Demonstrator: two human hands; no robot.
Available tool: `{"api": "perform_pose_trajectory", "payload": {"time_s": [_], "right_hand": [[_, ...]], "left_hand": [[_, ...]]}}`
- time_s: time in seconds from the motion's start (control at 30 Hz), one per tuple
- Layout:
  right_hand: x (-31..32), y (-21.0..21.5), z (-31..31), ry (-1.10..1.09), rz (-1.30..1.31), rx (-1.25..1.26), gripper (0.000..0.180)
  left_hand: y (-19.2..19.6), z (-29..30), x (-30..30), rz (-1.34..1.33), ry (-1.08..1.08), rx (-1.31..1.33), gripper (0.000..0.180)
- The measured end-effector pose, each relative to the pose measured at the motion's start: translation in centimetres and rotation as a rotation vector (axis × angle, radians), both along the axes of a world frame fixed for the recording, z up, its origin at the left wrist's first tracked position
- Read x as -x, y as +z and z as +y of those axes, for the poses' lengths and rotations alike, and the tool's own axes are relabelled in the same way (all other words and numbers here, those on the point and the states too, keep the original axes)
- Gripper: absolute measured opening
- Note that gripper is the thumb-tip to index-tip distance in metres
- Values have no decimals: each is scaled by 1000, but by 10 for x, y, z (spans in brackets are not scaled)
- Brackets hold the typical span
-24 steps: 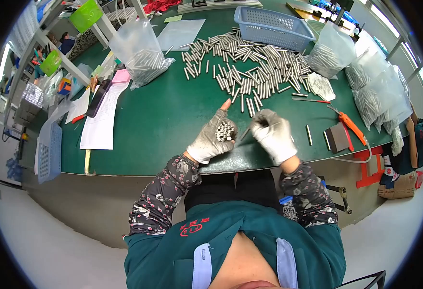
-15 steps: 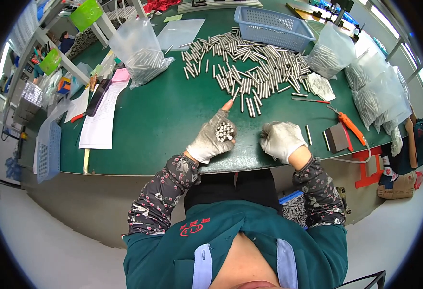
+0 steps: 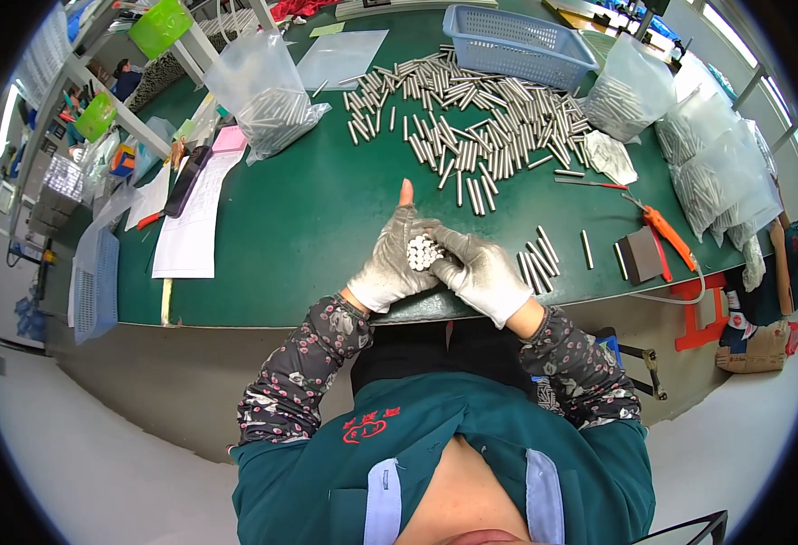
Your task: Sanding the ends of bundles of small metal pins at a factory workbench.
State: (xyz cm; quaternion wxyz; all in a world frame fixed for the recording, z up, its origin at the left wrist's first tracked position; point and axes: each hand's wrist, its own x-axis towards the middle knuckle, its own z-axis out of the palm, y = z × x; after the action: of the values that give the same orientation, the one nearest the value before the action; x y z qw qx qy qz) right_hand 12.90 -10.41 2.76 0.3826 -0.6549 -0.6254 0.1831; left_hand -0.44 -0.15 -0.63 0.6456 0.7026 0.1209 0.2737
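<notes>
My left hand [image 3: 388,265], in a grey-white glove with a bare thumb tip pointing up the table, is closed around a bundle of metal pins [image 3: 423,252]. The round pin ends face up. From the right, my gloved right hand [image 3: 485,272] presses its closed fingers and thumb against the same bundle; its fingertips are partly hidden there. Beside my right wrist lie several loose pins [image 3: 539,263], with a single pin [image 3: 587,249] farther right. Ahead of both hands spreads a large heap of similar pins [image 3: 499,118].
A blue plastic basket [image 3: 517,50] stands behind the heap. Clear bags of pins [image 3: 276,113] sit at left and right [image 3: 630,100]. An orange-handled tool [image 3: 669,238], a dark block [image 3: 640,259] and a crumpled cloth [image 3: 610,157] lie at right. Papers [image 3: 186,232] and a phone [image 3: 187,182] are left.
My right hand has moved left from the table onto the bundle in my left hand. Several loose pins now show where it was. My left thumb has swung more upright.
</notes>
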Motion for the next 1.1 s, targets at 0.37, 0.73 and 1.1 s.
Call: {"api": "perform_pose_trajectory", "payload": {"time_s": [0.37,0.73,1.1], "right_hand": [[-1,-5,0,37,154,106,39],[0,-5,4,63,177,51,39],[-7,7,-2,-14,23,104,39]], "left_hand": [[10,-5,14,534,241,-830,90],[8,1,6,312,152,-469,87],[6,3,-16,152,28,-145,76]]}}
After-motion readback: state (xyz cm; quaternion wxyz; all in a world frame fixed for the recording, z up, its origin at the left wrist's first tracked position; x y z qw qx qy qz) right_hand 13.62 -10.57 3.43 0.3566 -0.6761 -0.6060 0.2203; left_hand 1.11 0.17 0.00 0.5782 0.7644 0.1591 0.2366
